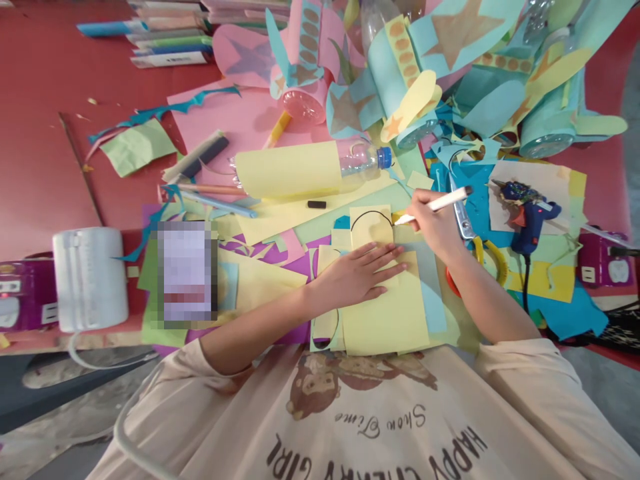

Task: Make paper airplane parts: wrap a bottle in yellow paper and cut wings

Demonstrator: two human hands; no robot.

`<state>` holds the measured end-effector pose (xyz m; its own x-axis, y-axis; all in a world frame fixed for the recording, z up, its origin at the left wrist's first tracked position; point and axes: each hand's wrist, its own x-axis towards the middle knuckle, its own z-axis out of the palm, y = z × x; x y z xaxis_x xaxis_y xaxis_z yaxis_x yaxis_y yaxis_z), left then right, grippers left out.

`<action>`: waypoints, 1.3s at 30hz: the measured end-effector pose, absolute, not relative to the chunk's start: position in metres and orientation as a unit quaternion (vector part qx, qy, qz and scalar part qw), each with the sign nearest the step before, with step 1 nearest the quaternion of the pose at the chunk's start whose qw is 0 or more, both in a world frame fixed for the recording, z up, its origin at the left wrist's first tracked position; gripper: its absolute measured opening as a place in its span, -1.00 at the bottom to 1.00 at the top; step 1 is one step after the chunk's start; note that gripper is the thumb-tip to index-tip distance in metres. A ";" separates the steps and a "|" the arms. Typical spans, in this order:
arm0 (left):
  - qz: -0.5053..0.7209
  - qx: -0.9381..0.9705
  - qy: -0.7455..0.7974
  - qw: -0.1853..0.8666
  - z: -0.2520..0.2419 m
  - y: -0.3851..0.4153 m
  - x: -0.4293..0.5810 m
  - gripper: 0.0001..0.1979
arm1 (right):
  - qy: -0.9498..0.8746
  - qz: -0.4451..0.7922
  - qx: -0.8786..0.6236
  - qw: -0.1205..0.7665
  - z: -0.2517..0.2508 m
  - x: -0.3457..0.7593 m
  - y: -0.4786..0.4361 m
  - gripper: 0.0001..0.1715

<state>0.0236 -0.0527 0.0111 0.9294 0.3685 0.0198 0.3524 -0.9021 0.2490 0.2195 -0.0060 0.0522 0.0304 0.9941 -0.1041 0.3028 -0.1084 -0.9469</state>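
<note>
My right hand (435,223) is closed round a white marker (440,202), its tip close to the right end of a black curved line on a small yellow paper piece (371,223). Fingers spread, my left hand (357,277) lies flat over the lower part of that piece and on a larger yellow sheet (385,320). A black marker cap (317,205) rests on the paper above. Behind it a plastic bottle (310,167) wrapped in yellow paper lies on its side, blue cap to the right.
Scissors (467,227) and a blue glue gun (530,223) lie at right. Bottle crafts with paper wings, including a pink one (305,73), stand at the back. At left are a phone (186,273), a white device (91,279) and several markers (170,45).
</note>
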 end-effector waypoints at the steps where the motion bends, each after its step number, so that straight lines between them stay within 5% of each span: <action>1: 0.034 0.973 0.187 0.131 0.011 -0.053 0.024 -0.47 | -0.516 0.447 -0.592 0.427 0.052 0.221 -0.005 -0.61; 7: 0.064 0.921 0.213 0.320 0.023 -0.047 0.020 -0.44 | -0.389 0.543 -0.524 0.529 0.045 0.222 0.003 -0.56; 11: 0.228 0.826 0.277 0.434 0.034 -0.029 0.008 -0.61 | -0.354 0.588 -0.499 0.529 0.045 0.217 0.004 -0.44; 14: 0.341 0.785 0.437 0.275 0.036 -0.009 -0.011 -0.78 | -0.341 0.598 -0.505 0.521 0.046 0.218 0.003 -0.56; 17: 0.263 0.767 0.573 0.119 0.035 0.007 -0.030 -0.83 | -0.347 0.582 -0.527 0.514 0.046 0.220 0.004 -0.58; 30: 0.126 0.792 0.595 0.040 0.035 0.012 -0.039 -0.84 | -0.332 0.637 -0.489 0.494 0.042 0.223 0.004 -0.71; 34: 0.172 0.804 0.554 0.129 0.034 0.010 -0.035 -0.85 | -0.344 0.634 -0.492 0.487 0.040 0.222 0.005 -0.67; 39: 0.335 0.673 0.531 0.391 0.039 0.000 -0.022 -0.85 | -0.349 0.642 -0.486 0.479 0.043 0.218 0.002 -0.74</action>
